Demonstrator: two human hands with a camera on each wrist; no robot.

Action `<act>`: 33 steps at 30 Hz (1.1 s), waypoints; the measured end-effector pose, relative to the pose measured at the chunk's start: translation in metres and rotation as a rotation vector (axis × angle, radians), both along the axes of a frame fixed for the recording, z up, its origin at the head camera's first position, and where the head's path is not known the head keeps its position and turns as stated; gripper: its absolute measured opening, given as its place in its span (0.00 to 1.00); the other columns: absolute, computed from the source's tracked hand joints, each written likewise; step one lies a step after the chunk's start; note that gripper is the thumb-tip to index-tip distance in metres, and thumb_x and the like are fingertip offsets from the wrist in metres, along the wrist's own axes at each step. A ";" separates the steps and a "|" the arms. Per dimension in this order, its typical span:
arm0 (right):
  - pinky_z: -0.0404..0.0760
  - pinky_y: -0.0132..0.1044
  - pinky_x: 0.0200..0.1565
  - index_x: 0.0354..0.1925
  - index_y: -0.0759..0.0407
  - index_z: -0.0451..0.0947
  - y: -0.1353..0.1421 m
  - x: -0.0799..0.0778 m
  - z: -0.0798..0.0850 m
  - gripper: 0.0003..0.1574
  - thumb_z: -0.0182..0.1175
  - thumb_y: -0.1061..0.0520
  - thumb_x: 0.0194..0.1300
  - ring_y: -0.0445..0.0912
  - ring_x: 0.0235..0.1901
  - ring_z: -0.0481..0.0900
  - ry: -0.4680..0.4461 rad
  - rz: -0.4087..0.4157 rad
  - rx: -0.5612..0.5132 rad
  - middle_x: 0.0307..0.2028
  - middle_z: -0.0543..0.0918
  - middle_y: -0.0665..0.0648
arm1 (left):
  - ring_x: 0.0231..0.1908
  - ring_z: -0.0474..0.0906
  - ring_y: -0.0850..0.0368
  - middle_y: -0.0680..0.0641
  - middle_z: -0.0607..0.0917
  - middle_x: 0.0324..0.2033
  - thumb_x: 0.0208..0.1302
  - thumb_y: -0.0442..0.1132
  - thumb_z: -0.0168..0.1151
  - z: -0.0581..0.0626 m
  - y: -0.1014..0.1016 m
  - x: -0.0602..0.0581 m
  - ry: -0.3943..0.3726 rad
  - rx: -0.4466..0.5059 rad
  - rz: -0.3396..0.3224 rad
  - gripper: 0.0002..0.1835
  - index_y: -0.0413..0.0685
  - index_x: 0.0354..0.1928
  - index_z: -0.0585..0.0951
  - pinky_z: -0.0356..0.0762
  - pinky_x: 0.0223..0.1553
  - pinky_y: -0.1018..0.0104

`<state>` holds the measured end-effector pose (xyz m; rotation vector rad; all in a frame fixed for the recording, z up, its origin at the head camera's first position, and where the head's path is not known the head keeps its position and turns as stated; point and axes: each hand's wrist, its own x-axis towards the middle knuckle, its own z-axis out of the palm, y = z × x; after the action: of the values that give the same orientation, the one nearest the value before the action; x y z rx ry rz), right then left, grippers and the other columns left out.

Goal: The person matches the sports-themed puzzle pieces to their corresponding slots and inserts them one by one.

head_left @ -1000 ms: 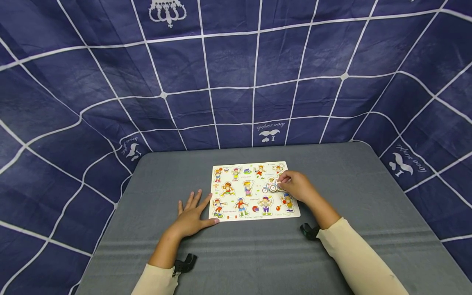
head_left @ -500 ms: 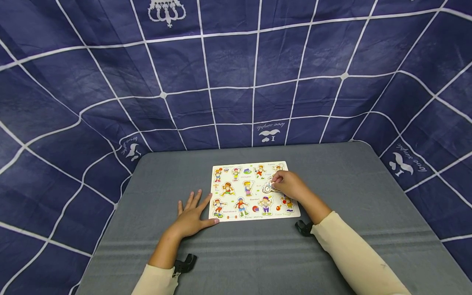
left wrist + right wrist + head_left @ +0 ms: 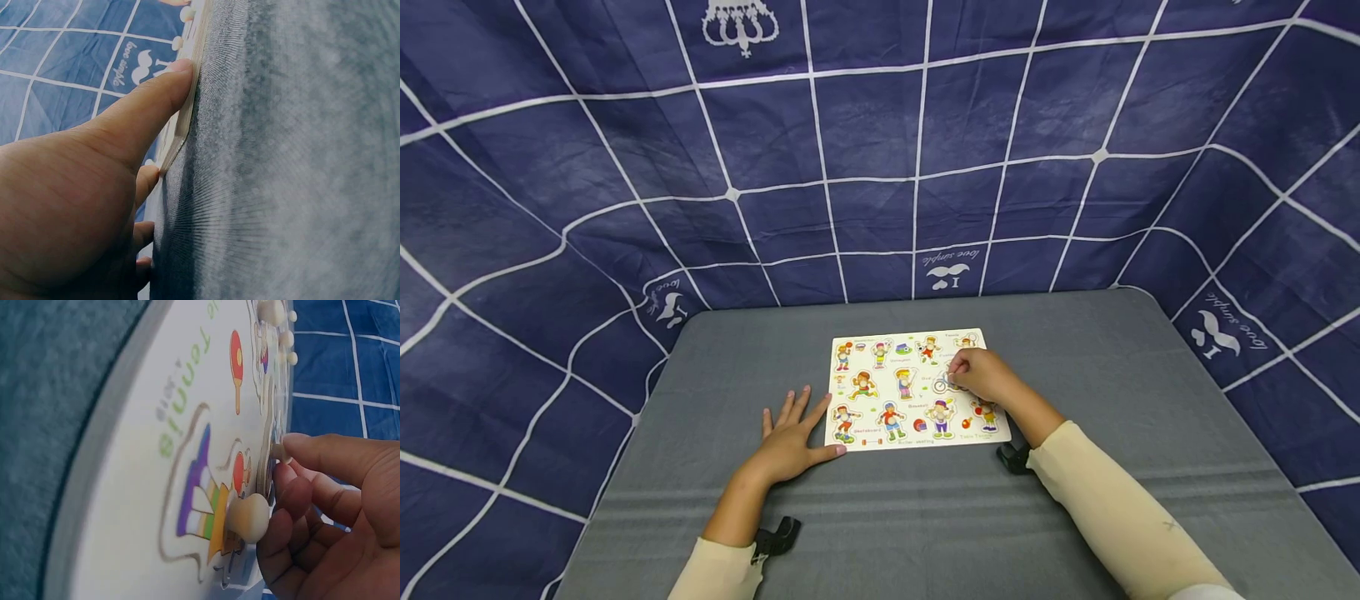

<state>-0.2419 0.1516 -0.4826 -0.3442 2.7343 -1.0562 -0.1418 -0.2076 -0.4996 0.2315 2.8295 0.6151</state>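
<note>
A white peg puzzle board [image 3: 1002, 433] with several knobbed pieces of sporting figures lies on the grey surface. My left hand [image 3: 786, 450] rests at its left edge, fingers spread; in the left wrist view the thumb [image 3: 153, 94] presses against the board's edge. Over the board's right part, my right hand [image 3: 988, 377] pinches the small wooden knob [image 3: 279, 452] of the cyclist puzzle piece [image 3: 941, 384], which the fingers partly cover. Whether that piece sits fully in its recess is hidden. Just below the right hand is the table tennis piece [image 3: 199, 503] with its round knob [image 3: 248, 517].
The grey cloth-covered table [image 3: 880, 517] extends around the board. A dark blue curtain [image 3: 872, 125] with white grid lines rises behind and along both sides. Black wrist devices [image 3: 777, 537] sit by both cream sleeves [image 3: 1120, 500].
My right hand has moved slightly left with the cyclist puzzle piece, from beside its place to over it, and the piece now lies lower. The left hand has stayed still.
</note>
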 end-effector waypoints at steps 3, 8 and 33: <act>0.71 0.33 0.26 0.32 0.58 0.81 -0.001 -0.001 0.000 0.04 0.65 0.60 0.64 0.42 0.23 0.72 -0.015 0.009 -0.003 0.26 0.78 0.51 | 0.80 0.32 0.35 0.41 0.45 0.81 0.57 0.72 0.66 0.000 -0.001 0.001 -0.001 0.001 0.001 0.53 0.64 0.80 0.56 0.25 0.71 0.23; 0.72 0.33 0.27 0.32 0.57 0.81 -0.003 -0.002 0.003 0.04 0.65 0.60 0.64 0.42 0.23 0.72 -0.031 0.019 0.015 0.26 0.78 0.51 | 0.80 0.33 0.34 0.41 0.45 0.81 0.57 0.71 0.66 0.001 -0.001 0.002 0.003 0.009 0.003 0.53 0.64 0.80 0.56 0.25 0.71 0.23; 0.75 0.34 0.36 0.41 0.61 0.82 0.000 0.006 0.000 0.06 0.63 0.60 0.67 0.43 0.31 0.76 0.019 -0.033 -0.085 0.33 0.82 0.55 | 0.80 0.33 0.34 0.40 0.46 0.81 0.55 0.71 0.68 0.003 0.001 0.001 0.006 0.026 0.008 0.54 0.63 0.80 0.57 0.26 0.70 0.22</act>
<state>-0.2358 0.1520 -0.4825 -0.3236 2.7261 -1.1865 -0.1404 -0.2067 -0.4971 0.2266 2.8309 0.6548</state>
